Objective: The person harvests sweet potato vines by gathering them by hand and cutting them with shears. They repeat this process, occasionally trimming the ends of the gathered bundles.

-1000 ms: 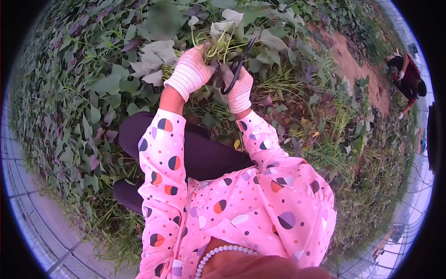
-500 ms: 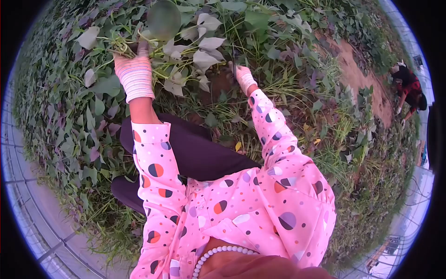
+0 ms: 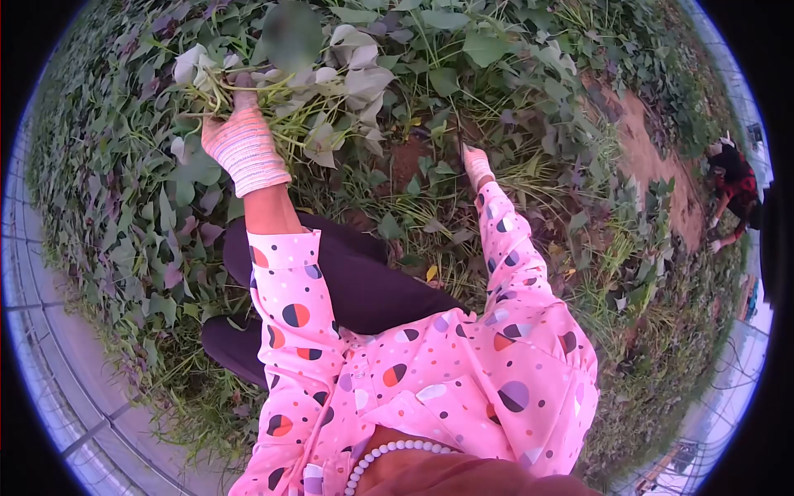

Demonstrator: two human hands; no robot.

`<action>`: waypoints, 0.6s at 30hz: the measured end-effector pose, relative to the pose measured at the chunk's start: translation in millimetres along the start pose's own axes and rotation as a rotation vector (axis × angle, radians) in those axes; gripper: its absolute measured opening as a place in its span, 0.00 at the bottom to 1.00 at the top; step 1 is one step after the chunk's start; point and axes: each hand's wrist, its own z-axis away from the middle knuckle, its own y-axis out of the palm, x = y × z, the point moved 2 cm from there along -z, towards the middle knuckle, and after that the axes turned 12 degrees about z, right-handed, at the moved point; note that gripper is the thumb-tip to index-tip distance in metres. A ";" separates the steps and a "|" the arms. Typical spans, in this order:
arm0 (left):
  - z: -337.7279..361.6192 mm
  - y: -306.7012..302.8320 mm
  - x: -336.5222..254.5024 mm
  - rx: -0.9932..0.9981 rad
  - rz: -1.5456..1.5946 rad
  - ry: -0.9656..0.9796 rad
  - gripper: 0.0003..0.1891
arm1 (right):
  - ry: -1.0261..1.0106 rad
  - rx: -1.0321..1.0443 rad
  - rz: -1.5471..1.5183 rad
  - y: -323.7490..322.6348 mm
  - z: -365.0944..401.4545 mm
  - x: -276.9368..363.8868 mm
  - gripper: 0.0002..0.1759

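My left hand (image 3: 242, 142), in a striped glove, is closed around a bunch of leafy vines (image 3: 291, 112). The vines look like sweet potato, with pale leaf undersides turned outward and long green stems. Out to the right, my right hand (image 3: 475, 165) wears a similar glove and is closed on a thin dark tool (image 3: 460, 136), probably a sickle. Its slender shaft or blade points up and away among the leaves; its far end is hard to make out. Between the hands, a patch of brown soil (image 3: 405, 161) shows through the foliage.
Dense green and purple leaves (image 3: 107, 215) cover the ground at the left and ahead. A strip of bare earth (image 3: 649, 157) runs on the right. Another person (image 3: 734, 186) bends over at the far right edge. My dark-trousered knees (image 3: 356, 273) are bent below the vines.
My right hand has moved right and slightly down with the tool, away from the bunch. My left hand still holds the vines and has tilted slightly, its wrist lower.
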 end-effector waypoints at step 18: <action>11.4 26.5 12.5 0.163 -0.054 -0.127 0.24 | 0.139 0.007 0.270 42.4 -74.0 33.7 0.41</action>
